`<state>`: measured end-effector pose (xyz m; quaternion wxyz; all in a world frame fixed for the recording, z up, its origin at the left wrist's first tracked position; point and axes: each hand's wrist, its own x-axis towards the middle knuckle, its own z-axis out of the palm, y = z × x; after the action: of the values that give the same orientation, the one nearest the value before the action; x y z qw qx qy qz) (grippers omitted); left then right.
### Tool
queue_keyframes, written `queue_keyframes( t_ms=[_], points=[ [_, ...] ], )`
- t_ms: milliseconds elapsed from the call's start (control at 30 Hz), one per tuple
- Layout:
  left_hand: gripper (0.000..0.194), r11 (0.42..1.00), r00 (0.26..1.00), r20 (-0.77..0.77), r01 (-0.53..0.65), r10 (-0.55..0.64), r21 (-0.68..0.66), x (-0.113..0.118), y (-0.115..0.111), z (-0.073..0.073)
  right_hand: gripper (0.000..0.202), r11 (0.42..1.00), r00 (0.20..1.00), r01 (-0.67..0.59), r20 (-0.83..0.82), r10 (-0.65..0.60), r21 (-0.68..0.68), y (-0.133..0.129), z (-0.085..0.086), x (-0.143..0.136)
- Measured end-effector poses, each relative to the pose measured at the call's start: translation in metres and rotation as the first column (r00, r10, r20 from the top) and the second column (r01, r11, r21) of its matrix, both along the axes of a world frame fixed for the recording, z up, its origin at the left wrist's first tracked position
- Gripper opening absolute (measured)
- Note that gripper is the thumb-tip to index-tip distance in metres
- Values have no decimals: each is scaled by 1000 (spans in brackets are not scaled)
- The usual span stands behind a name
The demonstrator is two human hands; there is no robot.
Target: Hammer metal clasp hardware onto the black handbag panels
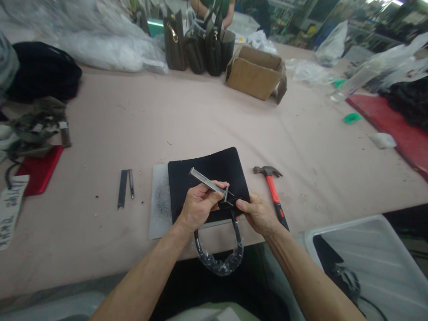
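Observation:
My left hand (196, 206) is closed around a caliper-like metal tool (204, 179) with a flat bar and two thin pointed prongs. The prongs point right, over the edge of a black bag panel (203, 167). My right hand (261, 214) pinches the panel's near right edge, thumb on top, close to the prong tips. From the panel's near side a black bag handle (220, 267), wrapped in clear plastic, hangs toward me. Underneath lies a grey slab (158, 196), mostly covered. Whether the prongs touch the panel, I cannot tell.
A claw hammer (272, 189) with a red-black handle lies right of my right hand. To the left are a dark flat strip (122, 189) and a metal punch-like rod (131, 183). Farther back stand a cardboard box (254, 78), several dark handbags (174, 42) and a person (228, 13).

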<state>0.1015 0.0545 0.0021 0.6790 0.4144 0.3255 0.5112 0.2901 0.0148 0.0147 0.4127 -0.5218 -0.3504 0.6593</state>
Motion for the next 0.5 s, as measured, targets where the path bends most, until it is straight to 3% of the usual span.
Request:
queue_keyframes(
  t_ms=[500],
  points=[
    [26,998,997,-77,25,-20,58,2,0,4,37,998,997,45,59,-47,39,-3,2,-5]
  ],
)
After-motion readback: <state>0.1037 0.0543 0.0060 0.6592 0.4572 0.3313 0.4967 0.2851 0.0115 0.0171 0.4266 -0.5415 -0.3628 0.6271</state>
